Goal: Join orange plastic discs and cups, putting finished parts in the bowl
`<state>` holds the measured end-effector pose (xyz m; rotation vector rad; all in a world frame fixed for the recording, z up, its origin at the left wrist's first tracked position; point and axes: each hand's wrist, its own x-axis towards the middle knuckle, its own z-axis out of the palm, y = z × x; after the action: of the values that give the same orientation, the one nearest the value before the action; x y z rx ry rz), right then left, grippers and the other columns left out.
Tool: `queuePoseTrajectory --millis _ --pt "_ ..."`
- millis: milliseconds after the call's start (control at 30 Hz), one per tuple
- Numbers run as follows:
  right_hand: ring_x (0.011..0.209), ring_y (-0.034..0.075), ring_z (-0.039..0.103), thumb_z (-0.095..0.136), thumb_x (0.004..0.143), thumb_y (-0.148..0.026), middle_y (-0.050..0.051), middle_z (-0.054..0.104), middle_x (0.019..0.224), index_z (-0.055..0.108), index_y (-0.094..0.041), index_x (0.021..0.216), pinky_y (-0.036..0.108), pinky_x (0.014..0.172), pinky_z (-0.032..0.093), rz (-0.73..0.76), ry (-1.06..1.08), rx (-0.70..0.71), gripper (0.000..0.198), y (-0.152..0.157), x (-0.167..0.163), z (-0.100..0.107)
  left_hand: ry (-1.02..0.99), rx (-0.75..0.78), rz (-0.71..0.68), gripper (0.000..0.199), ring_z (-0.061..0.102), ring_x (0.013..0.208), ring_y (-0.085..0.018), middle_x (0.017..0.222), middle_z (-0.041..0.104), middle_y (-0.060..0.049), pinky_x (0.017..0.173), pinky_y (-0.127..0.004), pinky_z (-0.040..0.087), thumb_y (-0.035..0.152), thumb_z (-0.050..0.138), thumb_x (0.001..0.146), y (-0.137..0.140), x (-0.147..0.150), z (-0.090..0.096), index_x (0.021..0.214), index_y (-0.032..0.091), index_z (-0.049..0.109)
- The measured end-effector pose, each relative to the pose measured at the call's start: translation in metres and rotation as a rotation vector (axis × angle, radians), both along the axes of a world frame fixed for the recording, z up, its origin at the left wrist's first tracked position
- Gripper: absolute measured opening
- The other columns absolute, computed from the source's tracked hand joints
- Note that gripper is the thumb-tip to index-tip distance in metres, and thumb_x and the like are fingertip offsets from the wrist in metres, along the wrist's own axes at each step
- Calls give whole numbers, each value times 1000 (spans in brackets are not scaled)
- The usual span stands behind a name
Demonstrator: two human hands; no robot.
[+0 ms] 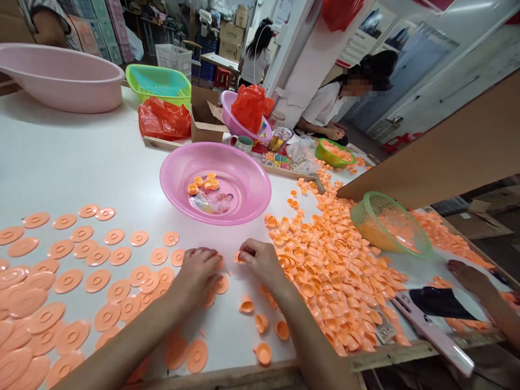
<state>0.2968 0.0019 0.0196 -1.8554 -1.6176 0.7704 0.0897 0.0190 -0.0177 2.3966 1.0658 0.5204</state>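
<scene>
My left hand (200,273) is closed over the white table, with a bit of a small orange plastic piece (220,262) showing at its fingertips; its exact shape is hidden. Between the thumb and fingers of my right hand (263,264) is a small orange toy cup (238,257). The two hands are slightly apart. Flat orange toy saucers (97,280) lie spread on the left, some under my left forearm. To the right is a big heap of orange toy cups (325,271). Several loose cups (263,353) lie near the front edge.
Beyond my hands stands a pink basin (260,189) with several orange pieces (211,183). A green basket (368,216) leans in the heap. Behind are a cardboard box (205,127), a mug (242,143) and red bags (164,119). A co-worker's hand (469,276) rests at right.
</scene>
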Motion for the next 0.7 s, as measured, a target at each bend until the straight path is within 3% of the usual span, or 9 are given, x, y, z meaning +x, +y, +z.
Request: queuePoseTrajectory --millis 167,400,533,700 --pt "66 13 63 60 75 -12 0 69 69 69 -19 73 21 61 44 -12 76 -37 12 1 -22 -8 38 -110 190 16 57 100 -27 101 68 -8 81 -42 35 14 57 82 10 0 2 84 21 72" --pt "60 13 59 59 71 -7 1 66 62 65 -17 66 21 57 41 5 37 -90 13 17 -48 -20 -21 -250 244 15 60 98 -27 98 70 -7 84 -43 39 18 61 77 16 5 9 78 22 75" --pt "59 13 58 57 71 -5 0 64 60 62 -18 65 21 56 40 41 21 -105 15 18 -45 -17 -89 -410 305 19 67 85 -19 91 73 -3 74 -31 48 18 57 77 25 6 18 85 23 74" --pt "59 12 57 54 71 -3 -1 63 60 58 -18 64 20 54 38 76 -1 -124 17 17 -45 -16 -86 -518 347 14 65 71 -15 75 70 -1 61 -24 46 16 54 72 31 15 19 65 20 65"
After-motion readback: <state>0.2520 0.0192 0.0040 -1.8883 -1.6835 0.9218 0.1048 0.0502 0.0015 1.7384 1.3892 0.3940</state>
